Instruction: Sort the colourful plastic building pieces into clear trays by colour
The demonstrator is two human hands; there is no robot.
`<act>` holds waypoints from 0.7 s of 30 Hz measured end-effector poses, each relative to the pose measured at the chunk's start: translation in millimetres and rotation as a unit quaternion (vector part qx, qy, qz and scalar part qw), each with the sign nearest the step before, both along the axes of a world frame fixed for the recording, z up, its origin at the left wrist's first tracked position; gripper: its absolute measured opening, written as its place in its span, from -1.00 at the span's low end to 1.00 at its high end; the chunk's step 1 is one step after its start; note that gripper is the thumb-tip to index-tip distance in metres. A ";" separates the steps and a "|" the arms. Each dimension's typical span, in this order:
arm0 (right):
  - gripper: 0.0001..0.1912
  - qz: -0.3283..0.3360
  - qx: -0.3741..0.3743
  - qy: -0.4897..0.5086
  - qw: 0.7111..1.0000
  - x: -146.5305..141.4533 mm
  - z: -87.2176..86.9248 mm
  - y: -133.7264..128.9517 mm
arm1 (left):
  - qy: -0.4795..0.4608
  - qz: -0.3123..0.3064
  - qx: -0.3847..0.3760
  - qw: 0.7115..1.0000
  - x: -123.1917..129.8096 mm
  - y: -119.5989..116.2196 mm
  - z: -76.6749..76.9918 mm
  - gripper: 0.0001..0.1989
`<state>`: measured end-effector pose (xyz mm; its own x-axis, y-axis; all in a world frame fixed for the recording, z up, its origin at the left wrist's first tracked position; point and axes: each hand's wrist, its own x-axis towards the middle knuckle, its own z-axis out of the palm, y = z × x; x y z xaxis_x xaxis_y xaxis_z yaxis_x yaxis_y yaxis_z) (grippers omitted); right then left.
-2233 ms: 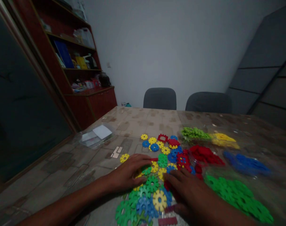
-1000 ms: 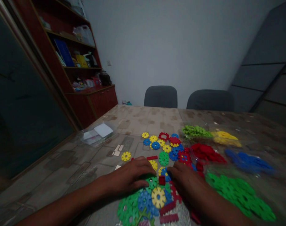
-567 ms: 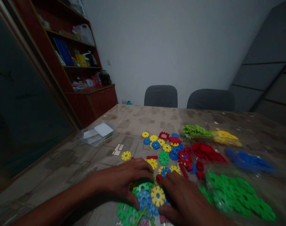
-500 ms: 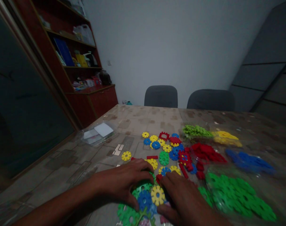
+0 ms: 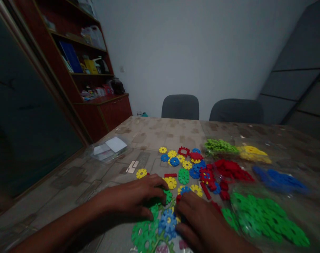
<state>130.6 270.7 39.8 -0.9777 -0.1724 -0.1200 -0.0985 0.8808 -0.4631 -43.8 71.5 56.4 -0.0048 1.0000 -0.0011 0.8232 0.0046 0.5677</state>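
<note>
My left hand spreads over the heap of green toothed plastic pieces, fingers bent, thumb apart. Its fingertips rest near a green notched disc, and no piece shows in its grasp. A blue notched disc, slightly blurred, has yellow showing through its middle. Its right edge lies between the curled fingers and thumb of my right hand; the exact grip is partly hidden. Light-green branching pieces lie just in front. Yellow notched discs and a red bar lie beyond my hands.
Bags of green, blue, red, yellow and lime pieces lie at right. Loose discs and red frames cover the table's middle. A clear bag with white cards lies at left. Two chairs stand behind.
The blue disc has shifted right, over the yellow disc beside my right hand. My left hand has drawn its thumb slightly up and away from the blue disc.
</note>
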 end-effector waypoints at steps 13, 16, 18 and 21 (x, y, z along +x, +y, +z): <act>-0.80 0.013 0.064 0.007 0.998 -2.4 -5.5 -8.1 | 0.083 0.012 -0.030 0.996 -0.1 7.3 5.8 -0.58; -0.85 0.011 0.069 -0.002 0.998 -1.3 -5.1 -3.9 | 0.098 0.001 -0.001 0.995 -2.4 10.6 1.6 -0.75; -0.80 0.021 0.061 -0.007 0.998 -0.2 -5.0 -1.2 | 0.094 -0.007 0.002 0.996 -4.7 9.1 1.0 -0.77; -0.66 0.024 0.032 0.003 0.999 0.9 -3.4 1.2 | 0.070 -0.015 -0.025 0.997 -5.7 3.2 5.1 -0.57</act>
<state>131.5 271.9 36.3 -0.9693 -0.2108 -0.1264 -0.1435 0.9029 -0.4052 -49.5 74.7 61.5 0.0225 0.9984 -0.0516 0.8943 0.0030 0.4475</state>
